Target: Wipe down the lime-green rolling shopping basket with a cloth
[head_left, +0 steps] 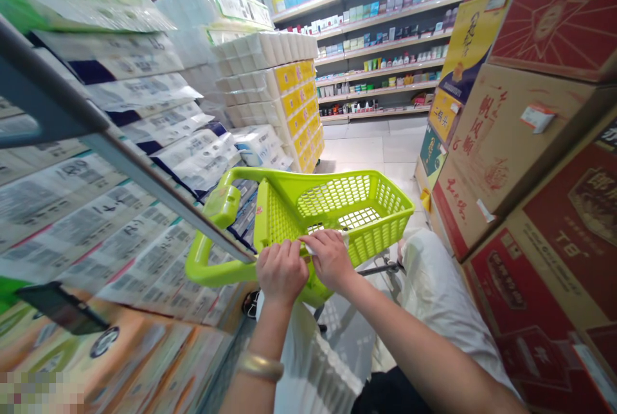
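A lime-green plastic shopping cart (380,231) with a lattice basket stands in front of me, its looped handle (196,266) to the left. My left hand (283,270) is closed over the near side rim, fingers curled down and partly hidden. Close beside it, my right hand (330,256) is also closed at the same rim. A thin white piece (311,247), like paper or a wipe, shows at the right hand's fingers; its kind is unclear. Small gaps separate the two hands. The basket appears to hold nothing.
Wrapped paper packs (144,208) are stacked on the left, with yellow-and-white packs (294,105) beyond. Cardboard cartons (482,144) rise on the right. A grey pole (154,189) slants across the left. Shelves of small goods (385,35) line the back, past a pale tiled floor (371,147).
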Demonstrator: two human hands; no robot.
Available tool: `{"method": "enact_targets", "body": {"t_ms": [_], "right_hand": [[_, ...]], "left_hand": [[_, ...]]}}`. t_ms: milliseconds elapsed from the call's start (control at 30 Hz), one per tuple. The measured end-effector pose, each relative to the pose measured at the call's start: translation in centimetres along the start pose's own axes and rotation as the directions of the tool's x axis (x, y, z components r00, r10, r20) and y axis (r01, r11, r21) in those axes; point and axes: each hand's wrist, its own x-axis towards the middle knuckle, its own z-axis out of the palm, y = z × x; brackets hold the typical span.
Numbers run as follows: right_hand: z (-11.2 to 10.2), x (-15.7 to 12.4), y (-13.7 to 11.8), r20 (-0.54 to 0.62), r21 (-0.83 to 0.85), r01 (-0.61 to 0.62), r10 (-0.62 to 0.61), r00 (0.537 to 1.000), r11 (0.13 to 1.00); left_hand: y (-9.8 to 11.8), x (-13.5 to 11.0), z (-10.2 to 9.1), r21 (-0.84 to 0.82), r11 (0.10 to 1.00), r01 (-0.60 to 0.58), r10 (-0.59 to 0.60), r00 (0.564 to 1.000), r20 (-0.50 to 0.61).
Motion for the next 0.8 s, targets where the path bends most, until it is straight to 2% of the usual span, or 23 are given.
{"method": "enact_targets", "body": {"t_ms": [133,333,433,533,633,733,800], "right_hand": [[-0.7,-0.5,2.7,0.005,-0.078,0.031,-0.030,1.000,0.997],[-3.2,-2.5,9.2,-0.088,-0.231,-0.103,0.085,0.993,0.967],[-4.3,-3.4,11.1,-0.117,-0.290,-0.165,0.136,0.984,0.943],[-4.6,-3.8,11.5,-0.136,-0.312,-0.199,0.164,0.977,0.929],[-4.3,-3.6,10.3,-0.157,-0.312,-0.252,0.212,0.965,0.916],[-3.8,-3.2,8.5,-0.163,-0.319,-0.304,0.264,0.951,0.898],[-3.6,-3.1,7.4,-0.138,-0.333,-0.302,0.270,0.953,0.893]], "left_hand": [[-0.9,0.2,0.2,-0.037,0.999,-0.024,0.024,1.000,0.000],[-2.2,0.7,0.8,-0.035,0.999,-0.036,0.035,0.999,-0.005],[-3.1,1.0,1.0,-0.051,0.998,-0.037,0.037,0.999,0.007],[-4.1,1.5,0.9,-0.091,0.996,-0.024,0.028,0.999,0.036],[-4.3,1.9,0.5,-0.140,0.989,0.041,-0.038,0.999,0.025],[-2.6,2.0,0.4,-0.165,0.978,0.124,-0.132,0.991,-0.035],[-0.4,1.7,0.7,-0.211,0.971,0.109,-0.118,0.993,-0.030]]}}
